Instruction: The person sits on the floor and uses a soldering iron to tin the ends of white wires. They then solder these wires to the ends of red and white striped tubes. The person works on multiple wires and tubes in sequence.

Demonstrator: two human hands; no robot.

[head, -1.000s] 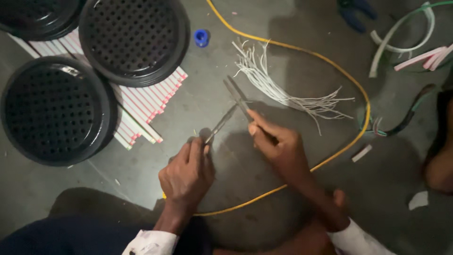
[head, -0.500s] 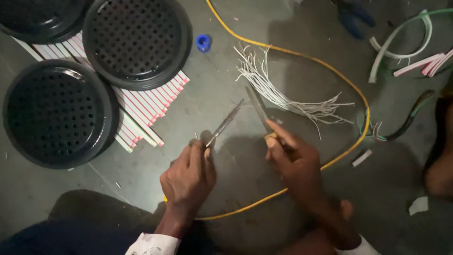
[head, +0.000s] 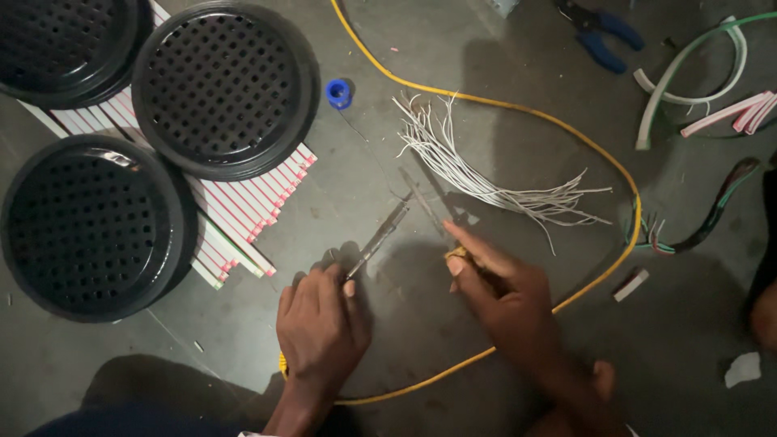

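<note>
Grey concrete floor (head: 243,364) fills my view from above. Nearest me, my left hand (head: 322,332) has its fingers clamped on a thin metal blade (head: 378,240), its long axis pointing up and to the right. My right hand (head: 506,295) pinches a second thin strip (head: 425,202), angled up and to the left; the two tips nearly meet. A yellow cable (head: 599,162) loops around both hands. Beyond lies a bundle of cut white wires (head: 486,182), seemingly already prepared. Farther off sit black perforated round covers (head: 222,89) on striped strips (head: 259,202), and blue pliers (head: 603,36).
</note>
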